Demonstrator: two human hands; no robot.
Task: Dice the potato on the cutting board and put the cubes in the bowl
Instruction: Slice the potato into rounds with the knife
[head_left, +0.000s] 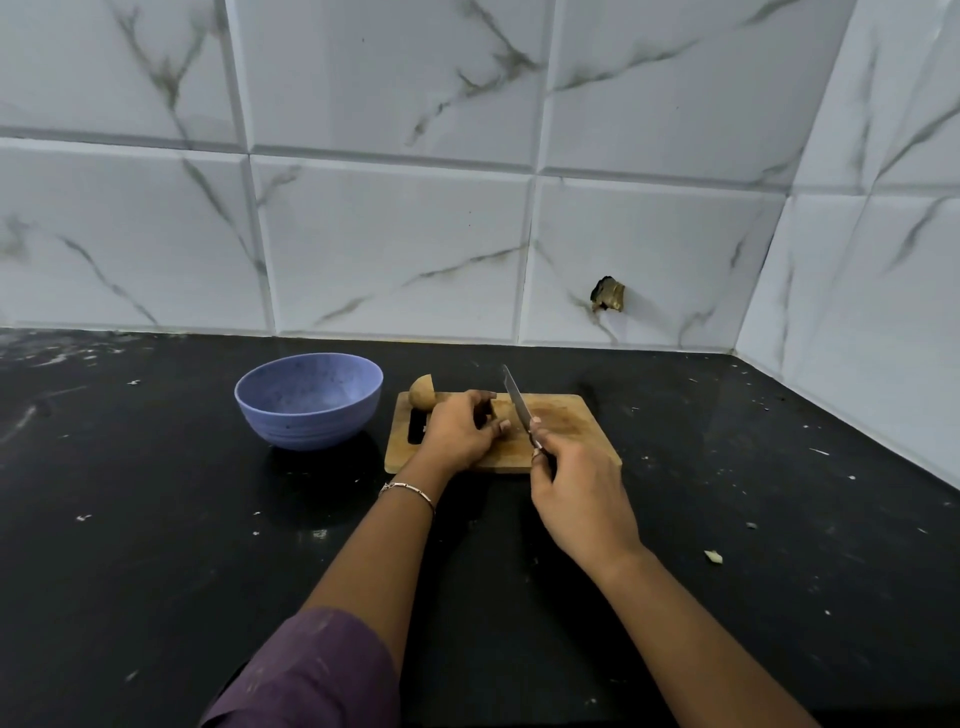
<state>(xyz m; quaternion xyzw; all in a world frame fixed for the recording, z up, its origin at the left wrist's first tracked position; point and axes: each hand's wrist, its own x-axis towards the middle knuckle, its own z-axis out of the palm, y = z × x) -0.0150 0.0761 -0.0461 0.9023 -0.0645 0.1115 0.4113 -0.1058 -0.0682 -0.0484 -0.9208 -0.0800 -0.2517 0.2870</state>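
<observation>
Potato piece (506, 415) pinched by left hand (457, 434), right hand (582, 499) gripping knife (516, 401), bowl (309, 402) beside cutting board (571, 431)

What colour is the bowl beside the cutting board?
The bowl is light purple-blue with fine dark speckles; the head view shows it.

white marbled wall tiles (395, 244) meet black speckled countertop (156, 545).

Single head-worn wide view, looking forward and down, near the counter (156, 545), facing tiled wall (395, 249)
</observation>
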